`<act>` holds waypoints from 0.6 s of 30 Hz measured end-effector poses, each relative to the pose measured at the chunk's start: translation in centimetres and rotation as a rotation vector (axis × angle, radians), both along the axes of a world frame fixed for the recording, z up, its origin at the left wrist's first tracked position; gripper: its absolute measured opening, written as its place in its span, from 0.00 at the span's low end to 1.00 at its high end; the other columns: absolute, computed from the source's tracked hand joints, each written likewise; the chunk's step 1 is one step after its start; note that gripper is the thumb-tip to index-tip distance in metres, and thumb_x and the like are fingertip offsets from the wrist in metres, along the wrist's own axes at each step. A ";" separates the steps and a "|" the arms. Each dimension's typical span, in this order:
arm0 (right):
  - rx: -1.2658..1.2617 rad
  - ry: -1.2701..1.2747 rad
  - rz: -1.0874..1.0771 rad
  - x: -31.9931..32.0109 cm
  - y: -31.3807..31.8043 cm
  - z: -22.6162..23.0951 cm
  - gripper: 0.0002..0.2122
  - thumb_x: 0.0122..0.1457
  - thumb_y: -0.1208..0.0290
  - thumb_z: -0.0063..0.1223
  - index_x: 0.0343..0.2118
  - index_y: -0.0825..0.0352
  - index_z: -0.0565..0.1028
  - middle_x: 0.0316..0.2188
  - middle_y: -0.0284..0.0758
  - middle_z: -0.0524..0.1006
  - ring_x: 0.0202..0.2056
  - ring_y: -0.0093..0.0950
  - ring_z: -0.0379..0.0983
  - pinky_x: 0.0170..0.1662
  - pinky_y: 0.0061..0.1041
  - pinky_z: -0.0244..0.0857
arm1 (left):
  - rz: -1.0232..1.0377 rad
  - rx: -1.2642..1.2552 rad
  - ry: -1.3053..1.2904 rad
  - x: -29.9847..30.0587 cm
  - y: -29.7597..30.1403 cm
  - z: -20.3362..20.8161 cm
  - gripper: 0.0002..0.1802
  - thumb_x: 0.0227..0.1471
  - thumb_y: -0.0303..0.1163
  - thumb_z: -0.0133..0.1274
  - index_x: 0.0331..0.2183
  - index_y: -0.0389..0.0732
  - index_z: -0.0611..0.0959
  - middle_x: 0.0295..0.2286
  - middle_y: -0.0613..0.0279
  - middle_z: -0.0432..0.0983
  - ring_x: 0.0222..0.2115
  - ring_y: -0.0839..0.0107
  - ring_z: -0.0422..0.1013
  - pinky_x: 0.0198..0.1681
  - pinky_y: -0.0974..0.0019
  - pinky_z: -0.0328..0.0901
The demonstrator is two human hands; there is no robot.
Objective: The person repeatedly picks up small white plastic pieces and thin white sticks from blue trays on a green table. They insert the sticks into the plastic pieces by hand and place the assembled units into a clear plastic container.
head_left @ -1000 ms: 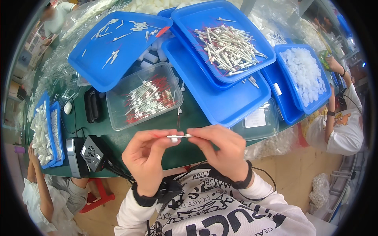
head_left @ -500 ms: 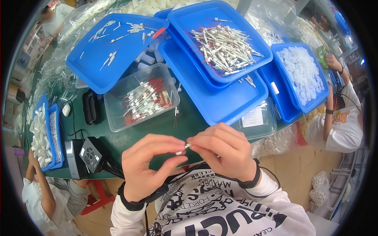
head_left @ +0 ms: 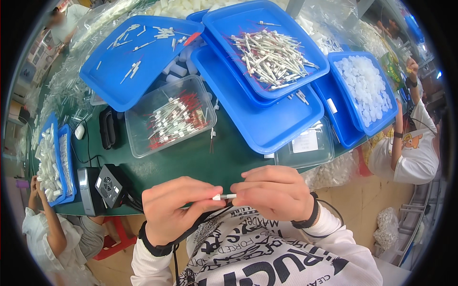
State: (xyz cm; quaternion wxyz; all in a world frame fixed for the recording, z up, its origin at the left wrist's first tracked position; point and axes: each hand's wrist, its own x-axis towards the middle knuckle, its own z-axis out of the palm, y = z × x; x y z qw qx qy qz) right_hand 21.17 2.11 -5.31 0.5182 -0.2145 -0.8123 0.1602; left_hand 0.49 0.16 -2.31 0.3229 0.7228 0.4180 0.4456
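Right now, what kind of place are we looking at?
Probably a workshop or little factory: blue trays hold heaps of small parts, the left hand and right hand pinch a tiny piece, and other people are at the table.

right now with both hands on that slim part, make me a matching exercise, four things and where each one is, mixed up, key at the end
Things
1. slim white-and-grey part
2. clear box of red-wired pieces
3. black vented box
4. blue tray of translucent white lumps

Places
A. right of the stacked blue trays
B. pinched between the left hand and right hand
C. at the near edge of the green table, left of the left hand
D. directly right of the black oblong case

Pairs: 1-B; 2-D; 3-C; 4-A
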 end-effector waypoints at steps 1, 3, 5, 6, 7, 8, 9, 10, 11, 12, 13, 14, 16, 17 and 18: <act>-0.015 0.025 0.014 0.0 -0.1 0.0 0.13 0.43 0.75 0.61 0.33 0.71 0.76 0.28 0.35 0.78 0.26 0.30 0.75 0.30 0.25 0.72 | -0.007 -0.004 -0.004 0.0 -0.2 0.1 0.10 0.38 0.21 0.67 0.29 0.36 0.86 0.24 0.59 0.81 0.23 0.68 0.77 0.25 0.73 0.70; -0.022 0.017 0.037 0.0 -0.1 0.1 0.12 0.44 0.76 0.61 0.33 0.71 0.76 0.28 0.35 0.78 0.27 0.31 0.75 0.31 0.26 0.73 | -0.025 0.014 -0.008 -0.1 -0.4 0.2 0.11 0.38 0.22 0.67 0.29 0.36 0.86 0.25 0.59 0.81 0.24 0.68 0.77 0.25 0.72 0.70; -0.017 -0.002 0.058 0.2 -0.1 0.3 0.12 0.44 0.77 0.62 0.33 0.71 0.76 0.28 0.35 0.78 0.27 0.31 0.75 0.33 0.27 0.73 | -0.049 0.058 -0.009 -0.1 -0.4 0.2 0.11 0.38 0.21 0.67 0.30 0.35 0.86 0.25 0.59 0.81 0.24 0.68 0.77 0.25 0.72 0.70; -0.010 -0.017 0.067 0.3 0.0 0.4 0.11 0.45 0.77 0.62 0.33 0.71 0.76 0.28 0.35 0.78 0.27 0.31 0.75 0.33 0.28 0.74 | -0.061 0.065 -0.002 -0.2 -0.5 0.2 0.11 0.38 0.21 0.67 0.30 0.35 0.85 0.26 0.58 0.81 0.24 0.68 0.77 0.25 0.72 0.70; -0.002 -0.031 0.076 0.4 0.1 0.5 0.11 0.45 0.78 0.62 0.33 0.71 0.76 0.28 0.35 0.78 0.27 0.31 0.75 0.34 0.28 0.74 | -0.073 0.071 0.005 -0.3 -0.5 0.1 0.12 0.38 0.21 0.67 0.31 0.35 0.85 0.27 0.58 0.81 0.24 0.68 0.77 0.25 0.72 0.70; -0.034 -0.029 0.054 0.3 -0.1 0.7 0.11 0.45 0.78 0.62 0.33 0.72 0.76 0.28 0.35 0.78 0.27 0.31 0.75 0.35 0.28 0.74 | -0.086 0.078 0.012 -0.4 -0.5 0.1 0.12 0.38 0.21 0.67 0.31 0.35 0.85 0.28 0.57 0.81 0.24 0.68 0.77 0.25 0.72 0.70; -0.066 -0.028 0.032 0.2 -0.3 0.9 0.11 0.46 0.78 0.62 0.33 0.72 0.76 0.28 0.35 0.78 0.27 0.31 0.75 0.35 0.29 0.74 | -0.057 0.086 0.023 -0.2 -0.7 0.3 0.12 0.37 0.20 0.66 0.31 0.34 0.85 0.27 0.56 0.81 0.24 0.67 0.77 0.25 0.72 0.70; -0.098 -0.027 0.010 0.0 -0.4 1.1 0.11 0.46 0.79 0.62 0.33 0.72 0.76 0.28 0.35 0.78 0.27 0.31 0.75 0.36 0.29 0.74 | -0.028 0.093 0.034 0.2 -0.8 0.6 0.12 0.37 0.18 0.65 0.30 0.34 0.85 0.26 0.56 0.81 0.24 0.67 0.77 0.25 0.72 0.69; -0.096 -0.029 -0.002 0.0 -0.4 1.1 0.11 0.46 0.79 0.62 0.33 0.73 0.76 0.28 0.35 0.78 0.27 0.30 0.75 0.36 0.29 0.75 | 0.001 0.101 0.046 0.4 -0.9 0.8 0.12 0.36 0.16 0.64 0.30 0.33 0.85 0.25 0.55 0.81 0.24 0.66 0.77 0.26 0.72 0.69; -0.094 -0.030 -0.012 -0.2 -0.4 1.0 0.10 0.46 0.79 0.62 0.33 0.73 0.76 0.28 0.35 0.78 0.27 0.30 0.75 0.37 0.29 0.75 | 0.012 0.112 0.050 0.4 -1.0 0.7 0.12 0.36 0.15 0.62 0.30 0.33 0.85 0.25 0.55 0.81 0.24 0.67 0.77 0.25 0.72 0.69; -0.093 -0.031 -0.021 -0.2 -0.4 1.0 0.10 0.46 0.79 0.62 0.33 0.73 0.76 0.28 0.34 0.78 0.27 0.30 0.75 0.37 0.30 0.75 | 0.024 0.122 0.055 0.3 -1.0 0.4 0.12 0.36 0.14 0.61 0.30 0.33 0.85 0.25 0.55 0.80 0.24 0.67 0.77 0.25 0.72 0.69; -0.089 -0.036 -0.028 -0.3 -0.5 0.9 0.11 0.46 0.79 0.62 0.33 0.73 0.76 0.27 0.35 0.78 0.27 0.30 0.75 0.37 0.30 0.75 | 0.035 0.132 0.060 0.3 -1.0 0.2 0.13 0.36 0.12 0.59 0.30 0.33 0.85 0.25 0.55 0.80 0.24 0.67 0.77 0.25 0.72 0.69; -0.083 -0.047 -0.046 -0.4 -0.9 0.8 0.11 0.46 0.79 0.62 0.33 0.73 0.76 0.27 0.35 0.78 0.26 0.30 0.75 0.37 0.29 0.75 | 0.001 0.111 0.045 0.1 -1.1 0.0 0.14 0.38 0.13 0.60 0.33 0.34 0.85 0.26 0.57 0.80 0.23 0.69 0.76 0.24 0.72 0.68; -0.061 -0.048 -0.038 -0.3 -1.0 0.8 0.11 0.46 0.79 0.62 0.34 0.73 0.76 0.27 0.35 0.78 0.27 0.30 0.75 0.37 0.30 0.75 | -0.016 0.100 0.038 0.0 -1.2 -0.1 0.15 0.39 0.13 0.60 0.34 0.35 0.85 0.27 0.58 0.79 0.22 0.70 0.75 0.23 0.72 0.68; -0.040 -0.049 -0.033 -0.2 -1.1 0.7 0.11 0.45 0.79 0.61 0.34 0.73 0.76 0.28 0.36 0.78 0.27 0.30 0.75 0.37 0.30 0.75 | -0.025 0.077 0.040 0.0 -1.3 0.0 0.15 0.39 0.13 0.60 0.34 0.35 0.85 0.27 0.58 0.79 0.22 0.70 0.75 0.23 0.73 0.68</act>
